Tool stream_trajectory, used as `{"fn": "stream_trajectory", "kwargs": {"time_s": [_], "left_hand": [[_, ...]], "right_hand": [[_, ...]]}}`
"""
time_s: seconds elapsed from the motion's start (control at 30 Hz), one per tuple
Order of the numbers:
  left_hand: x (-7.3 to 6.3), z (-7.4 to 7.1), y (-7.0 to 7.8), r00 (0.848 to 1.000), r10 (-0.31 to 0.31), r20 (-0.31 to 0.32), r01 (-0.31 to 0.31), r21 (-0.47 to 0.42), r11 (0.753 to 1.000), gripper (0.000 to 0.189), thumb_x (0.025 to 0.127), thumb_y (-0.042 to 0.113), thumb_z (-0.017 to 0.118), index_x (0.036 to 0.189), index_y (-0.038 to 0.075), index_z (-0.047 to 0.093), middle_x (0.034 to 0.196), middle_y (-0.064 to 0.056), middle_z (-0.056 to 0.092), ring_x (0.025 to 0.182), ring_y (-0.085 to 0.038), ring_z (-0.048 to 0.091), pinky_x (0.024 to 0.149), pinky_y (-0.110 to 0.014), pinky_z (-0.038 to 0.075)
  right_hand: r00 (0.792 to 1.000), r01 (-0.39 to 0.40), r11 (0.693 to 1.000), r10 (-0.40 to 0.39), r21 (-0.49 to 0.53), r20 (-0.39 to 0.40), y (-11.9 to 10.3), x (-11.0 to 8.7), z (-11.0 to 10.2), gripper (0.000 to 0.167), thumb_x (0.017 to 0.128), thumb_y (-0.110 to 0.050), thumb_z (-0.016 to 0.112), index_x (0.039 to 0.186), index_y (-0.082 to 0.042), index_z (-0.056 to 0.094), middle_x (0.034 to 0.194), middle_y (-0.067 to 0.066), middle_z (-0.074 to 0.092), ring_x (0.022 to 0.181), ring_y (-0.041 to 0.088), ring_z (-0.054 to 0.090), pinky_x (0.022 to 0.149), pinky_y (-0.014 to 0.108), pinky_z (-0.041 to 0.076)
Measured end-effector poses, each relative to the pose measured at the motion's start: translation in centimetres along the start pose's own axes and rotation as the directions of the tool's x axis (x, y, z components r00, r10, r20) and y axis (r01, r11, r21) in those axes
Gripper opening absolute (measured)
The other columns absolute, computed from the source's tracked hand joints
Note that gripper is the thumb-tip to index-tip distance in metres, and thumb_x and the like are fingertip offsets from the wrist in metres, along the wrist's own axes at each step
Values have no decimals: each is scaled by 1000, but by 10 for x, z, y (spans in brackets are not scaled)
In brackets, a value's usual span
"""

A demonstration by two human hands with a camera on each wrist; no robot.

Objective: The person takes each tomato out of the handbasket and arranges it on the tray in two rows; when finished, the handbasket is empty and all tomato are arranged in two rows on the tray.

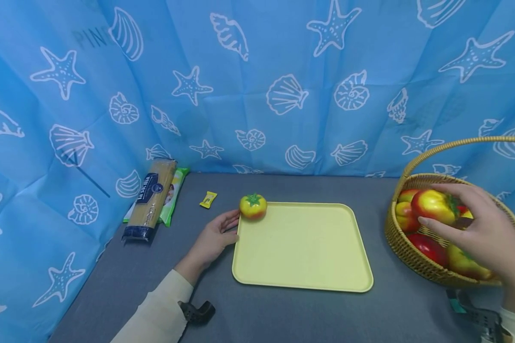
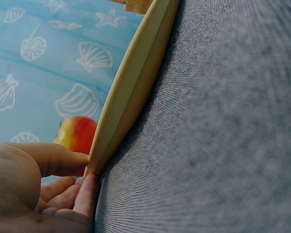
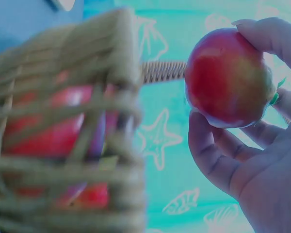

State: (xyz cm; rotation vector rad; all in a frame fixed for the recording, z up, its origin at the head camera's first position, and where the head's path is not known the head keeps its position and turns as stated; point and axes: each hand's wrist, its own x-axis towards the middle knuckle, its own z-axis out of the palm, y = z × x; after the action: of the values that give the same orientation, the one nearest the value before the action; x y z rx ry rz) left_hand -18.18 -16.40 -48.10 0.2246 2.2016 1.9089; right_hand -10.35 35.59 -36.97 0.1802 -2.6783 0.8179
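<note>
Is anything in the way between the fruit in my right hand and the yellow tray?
Yes, the basket: its rim facing the tray lies between. The fruit in your right hand appears raised above that rim, and nothing else visible blocks the way.

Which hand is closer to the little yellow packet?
Left. The left hand, pinching the tray, is close by the packet; the right hand is far past the tray, holding a fruit over the basket.
</note>
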Motion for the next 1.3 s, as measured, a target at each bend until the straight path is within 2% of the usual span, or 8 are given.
{"fn": "stream_trajectory", "kwargs": {"time_s": [0.07,0.27,0.37,0.53,0.67,0.83,1.07,1.3], "left_hand": [[0,0,0,1000,0,0,0,1,1000,73,95,-11,65,164,-1,43,165,-15,47,150,-31,46,116,-42,49],[0,0,1,1000,3,3,-3,1,1000,73,95,-11,65,164,-2,43,166,-15,47,150,-32,46,116,-43,49],[0,-1,1,1000,1,2,-1,2,1000,73,95,-11,65,164,-2,43,166,-15,47,150,-32,47,116,-43,49],[0,-1,1,1000,1,-5,-1,7,1000,73,95,-10,66,164,-1,43,165,-14,48,149,-31,47,116,-43,49],[1,-1,0,1000,-1,-2,1,5,1000,74,94,-10,66,164,0,43,165,-14,48,149,-31,48,115,-43,50],[0,-1,0,1000,-5,-2,5,4,1000,74,94,-10,65,164,0,44,165,-14,48,149,-31,48,115,-42,50],[0,-1,0,1000,-17,-6,17,-1,1000,74,94,-10,66,164,0,44,165,-15,48,150,-31,47,115,-42,50],[1,-1,0,1000,-11,-6,11,0,1000,74,94,-10,67,164,0,44,165,-14,48,149,-31,48,115,-42,50]], "right_hand": [[1000,20,1000,-20,10,1,-6,-1,1,74,88,-7,92,149,7,53,144,35,45,109,48,44,62,9,38],[993,117,985,-117,127,-7,-27,-1,10,74,82,4,92,147,-1,58,141,21,50,110,11,42,70,2,45],[986,161,972,-164,171,1,-38,0,19,75,78,6,93,146,-6,62,140,12,52,115,7,44,76,2,46],[975,211,962,-221,174,38,-51,1,34,77,76,2,96,145,-13,66,141,5,56,120,8,44,82,4,44],[958,264,948,-279,178,65,-58,2,47,75,77,-2,97,144,-14,66,139,7,58,117,10,46,79,9,49],[938,322,927,-340,190,69,-66,2,63,75,76,-3,99,142,-14,66,138,6,59,118,11,48,85,9,50],[939,300,924,-329,236,96,-80,0,81,71,77,-7,99,140,-12,67,138,8,57,118,19,52,77,22,60],[941,276,921,-317,274,119,-91,0,98,66,80,-9,99,138,-13,68,137,9,57,114,27,59,76,29,63]]}}
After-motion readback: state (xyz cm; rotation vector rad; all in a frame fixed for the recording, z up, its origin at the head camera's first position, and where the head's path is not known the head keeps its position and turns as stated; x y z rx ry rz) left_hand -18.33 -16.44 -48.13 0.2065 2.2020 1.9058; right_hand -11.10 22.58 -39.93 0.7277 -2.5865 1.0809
